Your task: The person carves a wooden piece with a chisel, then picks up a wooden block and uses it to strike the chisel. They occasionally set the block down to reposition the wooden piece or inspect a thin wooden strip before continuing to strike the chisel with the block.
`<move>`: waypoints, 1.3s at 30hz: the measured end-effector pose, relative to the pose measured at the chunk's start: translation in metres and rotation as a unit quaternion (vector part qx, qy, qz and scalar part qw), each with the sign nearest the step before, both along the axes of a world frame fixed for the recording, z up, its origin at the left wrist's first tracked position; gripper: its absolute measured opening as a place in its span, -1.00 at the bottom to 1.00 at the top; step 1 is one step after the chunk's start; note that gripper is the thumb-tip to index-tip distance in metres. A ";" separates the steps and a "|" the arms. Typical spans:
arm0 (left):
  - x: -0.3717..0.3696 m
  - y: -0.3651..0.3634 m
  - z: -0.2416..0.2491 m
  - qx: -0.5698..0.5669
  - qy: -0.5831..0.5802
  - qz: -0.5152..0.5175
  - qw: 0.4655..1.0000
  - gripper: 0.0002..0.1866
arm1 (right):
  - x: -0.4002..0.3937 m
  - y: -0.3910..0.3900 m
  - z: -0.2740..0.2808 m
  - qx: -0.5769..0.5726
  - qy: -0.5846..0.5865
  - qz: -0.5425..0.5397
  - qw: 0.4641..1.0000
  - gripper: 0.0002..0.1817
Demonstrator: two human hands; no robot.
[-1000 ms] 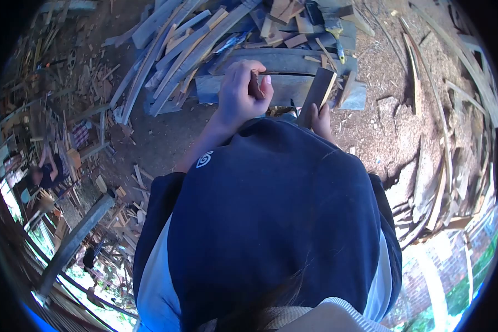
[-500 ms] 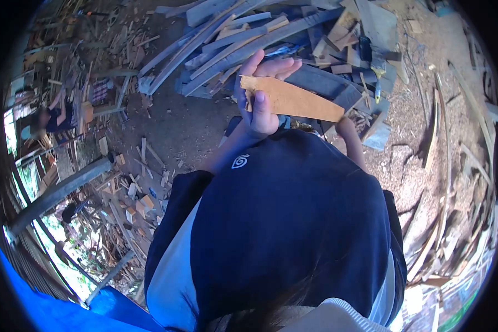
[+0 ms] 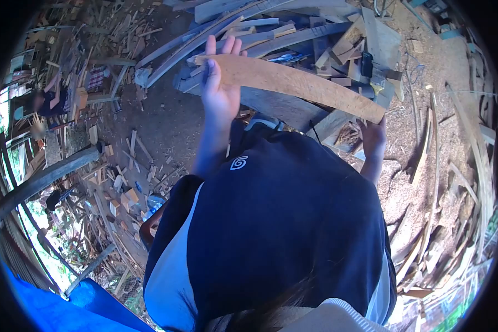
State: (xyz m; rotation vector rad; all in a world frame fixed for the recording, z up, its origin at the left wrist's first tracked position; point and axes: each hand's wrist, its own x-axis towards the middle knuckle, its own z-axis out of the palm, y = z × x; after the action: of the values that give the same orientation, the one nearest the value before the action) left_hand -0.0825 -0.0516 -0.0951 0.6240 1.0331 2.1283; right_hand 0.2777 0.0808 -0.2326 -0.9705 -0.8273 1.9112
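A long, slightly curved wooden board (image 3: 301,84) is held up across the front of my body, its right end lower than its left. My left hand (image 3: 221,88) grips it near the left end, thumb over the near face and fingers stretched up behind. At the lower right end, my right hand (image 3: 373,138) holds the board's corner, with its fingertips partly hidden by the wood. Beyond the board lies a heap of grey planks (image 3: 254,36).
Scrap wood covers the ground at left, where another person (image 3: 52,102) sits. A dark-handled brush-like tool (image 3: 366,65) lies on the pile at right. Long wood strips (image 3: 434,177) and shavings are on the right. A beam (image 3: 50,180) stands at lower left.
My hands have moved apart, the left one up and leftward, the right one to the right. The board has turned, so more of its length and its curve now show.
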 end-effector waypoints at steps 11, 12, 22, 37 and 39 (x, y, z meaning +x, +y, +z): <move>-0.049 -0.030 -0.139 -0.418 -0.055 -0.067 0.905 -0.62 | 0.033 0.009 -0.039 -0.069 -0.253 0.017 0.965 -0.68; -0.050 -0.036 -0.149 -0.430 -0.074 -0.051 0.898 -0.67 | 0.028 0.001 -0.035 -0.048 -0.276 0.012 0.960 -0.66; -0.047 -0.018 -0.147 -0.413 -0.124 0.046 0.901 -0.52 | 0.022 0.001 -0.040 -0.080 -0.163 -0.096 0.979 -0.48; -0.070 -0.011 -0.189 -0.242 -0.364 -0.002 0.899 -0.50 | 0.018 0.030 -0.089 -0.213 -0.194 -0.039 0.957 -0.57; -0.071 -0.011 -0.188 -0.245 -0.369 -0.001 0.897 -0.49 | 0.020 0.033 -0.097 -0.255 -0.262 -0.049 0.929 -0.49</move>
State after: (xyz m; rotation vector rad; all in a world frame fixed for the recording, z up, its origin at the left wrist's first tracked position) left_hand -0.1532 -0.0622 -0.2834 -0.4078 1.0369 1.7423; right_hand 0.2976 0.1134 -0.3300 -1.8611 -0.5513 1.8344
